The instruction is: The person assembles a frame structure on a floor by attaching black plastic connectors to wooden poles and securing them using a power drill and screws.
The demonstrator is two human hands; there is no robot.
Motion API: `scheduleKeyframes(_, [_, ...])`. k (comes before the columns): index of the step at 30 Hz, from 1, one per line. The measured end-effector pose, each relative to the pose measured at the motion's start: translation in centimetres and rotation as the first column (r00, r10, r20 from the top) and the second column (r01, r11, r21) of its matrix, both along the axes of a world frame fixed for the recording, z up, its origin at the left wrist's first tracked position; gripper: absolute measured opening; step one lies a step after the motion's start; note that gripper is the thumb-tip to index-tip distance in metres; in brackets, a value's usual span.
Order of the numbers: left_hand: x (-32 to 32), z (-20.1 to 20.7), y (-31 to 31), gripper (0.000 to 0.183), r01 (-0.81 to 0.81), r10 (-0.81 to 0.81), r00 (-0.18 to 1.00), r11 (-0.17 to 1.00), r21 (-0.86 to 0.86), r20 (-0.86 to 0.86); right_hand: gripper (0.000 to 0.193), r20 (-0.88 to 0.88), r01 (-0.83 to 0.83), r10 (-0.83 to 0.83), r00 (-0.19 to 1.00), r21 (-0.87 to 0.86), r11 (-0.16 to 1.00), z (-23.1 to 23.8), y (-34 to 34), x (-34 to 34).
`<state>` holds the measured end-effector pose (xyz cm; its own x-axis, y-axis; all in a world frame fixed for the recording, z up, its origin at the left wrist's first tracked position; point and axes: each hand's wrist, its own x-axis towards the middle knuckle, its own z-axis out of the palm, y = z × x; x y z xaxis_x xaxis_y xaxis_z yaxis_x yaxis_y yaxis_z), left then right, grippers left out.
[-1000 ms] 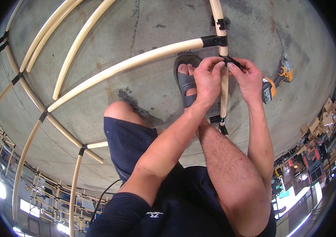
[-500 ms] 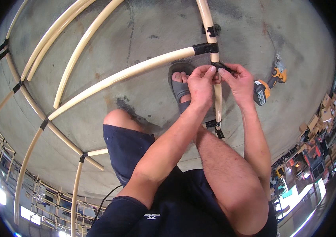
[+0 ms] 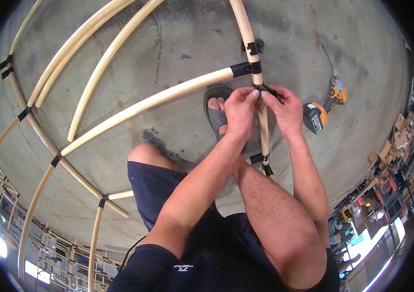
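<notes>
Both my hands meet at a cream pipe (image 3: 264,129) that runs up and down in front of me. With thumb and fingers together, my left hand (image 3: 238,112) grips the left side of a black pipe joint (image 3: 261,88) on that pipe. My right hand (image 3: 287,112) pinches the same joint from the right; the fingers cover much of it. Just above, a black T-shaped joint (image 3: 247,69) links a long cream pipe (image 3: 153,103) from the left to the upright one. Higher up sits a small black clip-like fitting (image 3: 253,47).
An orange and black cordless drill (image 3: 332,100) with a long bit lies on the concrete floor (image 3: 182,48), right of my hands. A frame of cream pipes (image 3: 40,127) with black joints stands at the left. Cardboard boxes (image 3: 400,138) and clutter line the right edge.
The view has shifted slightly, so the pipes, drill and hands sit a little lower, with the joint area further left. Both hands keep their pinch on the black joint.
</notes>
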<state>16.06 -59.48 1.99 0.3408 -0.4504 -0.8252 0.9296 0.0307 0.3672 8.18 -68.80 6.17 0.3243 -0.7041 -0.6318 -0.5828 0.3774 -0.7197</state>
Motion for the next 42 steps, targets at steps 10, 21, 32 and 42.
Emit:
scheduleKeyframes(10, [0.3, -1.1, 0.6, 0.022, 0.091, -0.091, 0.996, 0.996, 0.01, -0.009, 0.042, -0.009, -0.026, 0.026, 1.0, -0.051, 0.998, -0.4, 0.0, -0.1])
scheduleKeyframes(21, [0.4, -1.7, 0.9, 0.025, 0.222, -0.222, 0.975, 0.972, -0.073, 0.014, 0.041, -0.006, 0.005, -0.006, 1.0, -0.031, 1.0, -0.3, 0.3, 0.2])
scheduleKeyframes(32, [4.5, 1.0, 3.2, 0.018, 0.393, -0.435, 0.779, 0.9, 0.189, 0.452, 0.042, 0.011, -0.052, 0.053, 0.999, -0.109, 0.993, -0.5, 0.3, 0.0])
scheduleKeyframes(42, [33.2, -1.3, 14.9, 0.04, -0.333, -0.86, -0.441, 0.421, 0.843, 0.256, 0.047, 0.024, -0.047, 0.049, 0.999, -0.079, 0.996, -0.2, 0.1, 0.0])
